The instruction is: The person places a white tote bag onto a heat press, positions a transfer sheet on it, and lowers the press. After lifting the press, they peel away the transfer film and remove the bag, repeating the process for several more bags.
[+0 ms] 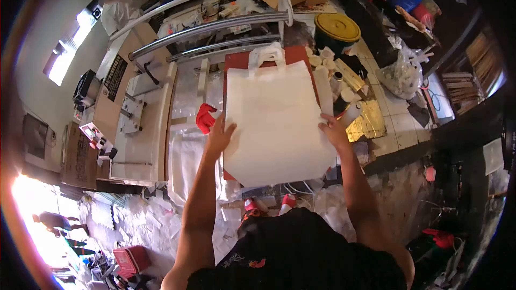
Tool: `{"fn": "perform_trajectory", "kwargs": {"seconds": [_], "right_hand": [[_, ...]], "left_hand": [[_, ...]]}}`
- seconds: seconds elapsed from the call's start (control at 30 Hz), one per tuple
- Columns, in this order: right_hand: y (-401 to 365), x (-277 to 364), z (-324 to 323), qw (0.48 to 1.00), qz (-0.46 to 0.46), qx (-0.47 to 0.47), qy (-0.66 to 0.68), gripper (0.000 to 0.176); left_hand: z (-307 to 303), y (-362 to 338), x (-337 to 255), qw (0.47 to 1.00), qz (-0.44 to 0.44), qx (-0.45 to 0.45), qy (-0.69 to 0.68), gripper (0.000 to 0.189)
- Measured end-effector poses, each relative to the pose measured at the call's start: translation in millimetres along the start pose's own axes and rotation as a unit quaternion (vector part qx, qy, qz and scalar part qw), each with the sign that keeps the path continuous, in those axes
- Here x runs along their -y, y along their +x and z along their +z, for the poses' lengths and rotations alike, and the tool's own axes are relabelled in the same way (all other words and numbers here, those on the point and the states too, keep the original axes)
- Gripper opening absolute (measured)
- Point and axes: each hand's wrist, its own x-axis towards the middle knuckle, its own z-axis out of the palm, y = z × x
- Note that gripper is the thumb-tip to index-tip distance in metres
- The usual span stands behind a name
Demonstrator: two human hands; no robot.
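Observation:
A flat white carrier bag (277, 123) with loop handles (267, 55) at its far end lies over a red board (298, 55). My left hand (219, 135) grips the bag's left edge, with the thumb on top and the fingers along the side. On the opposite edge, my right hand (335, 131) holds the bag between thumb and fingers. The undersides of both grips are hidden. A red cloth (205, 118) lies just beyond my left hand. Close to my right hand is a pale cylindrical container (352, 113).
A machine frame with metal rollers (209, 35) spans the far left. Beyond the board stands a dark bucket with a yellow lid (337, 26). Gold foil (367, 121) lies at the right. Scraps (142, 225) litter the floor. Another person (118, 8) is at the far left.

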Motion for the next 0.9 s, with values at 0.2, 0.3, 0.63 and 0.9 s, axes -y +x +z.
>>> {"fn": "perform_trajectory", "kwargs": {"seconds": [0.2, 0.3, 0.63, 0.9], "right_hand": [[-6, -28, 26, 0.968, -0.120, -0.091, -0.203, 0.039], [-9, -36, 35, 0.947, -0.176, -0.106, -0.247, 0.034], [49, 43, 75, 0.837, -0.368, -0.173, -0.367, 0.018], [219, 100, 124, 0.802, -0.248, -0.135, -0.527, 0.027]], "left_hand": [[10, 1, 31, 0.991, -0.042, 0.039, 0.118, 0.046], [15, -4, 33, 0.986, -0.012, 0.014, 0.165, 0.044], [80, -28, -26, 0.949, 0.123, 0.089, 0.276, 0.058], [92, -33, -17, 0.925, 0.127, 0.104, 0.343, 0.064]]}}
